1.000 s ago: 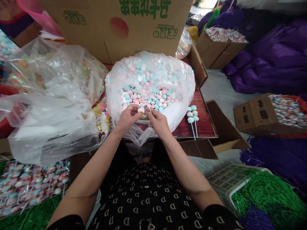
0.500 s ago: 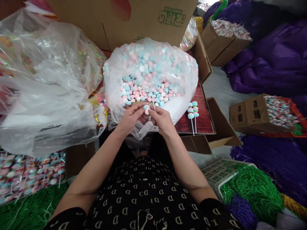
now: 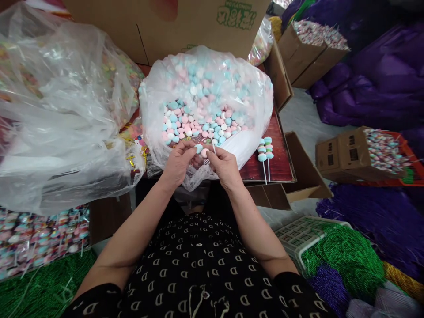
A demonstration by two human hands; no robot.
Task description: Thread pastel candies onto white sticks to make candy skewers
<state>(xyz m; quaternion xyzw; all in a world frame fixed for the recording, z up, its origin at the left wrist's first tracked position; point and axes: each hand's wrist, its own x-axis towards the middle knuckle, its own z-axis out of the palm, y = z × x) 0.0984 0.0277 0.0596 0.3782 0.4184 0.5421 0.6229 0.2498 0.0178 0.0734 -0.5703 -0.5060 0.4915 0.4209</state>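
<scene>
Clear bag (image 3: 150,104) of pastel candies (image 3: 215,126), both hands (image 3: 201,160) nearly closed, pinching a blue and a pink piece.

Purple bags (image 3: 380,79) at right; green strands (image 3: 347,256) in pale crate (image 3: 296,240); purple strands (image 3: 371,216) near crate.

The worktop (image 3: 276,165) has a glossy, dark red wood-grain surface, and a tall brown cardboard box (image 3: 198,26) rises at its far side. To the right, a smooth grey floor (image 3: 300,110) catches a soft, pale light. An open carton (image 3: 306,170) sits just beside the worktop. Bulky purple bags (image 3: 371,84) fill the upper right, their folds faintly shining, near another carton (image 3: 303,55). Lower right stand a red crate (image 3: 418,152) and a pale slatted crate (image 3: 294,240).
</scene>
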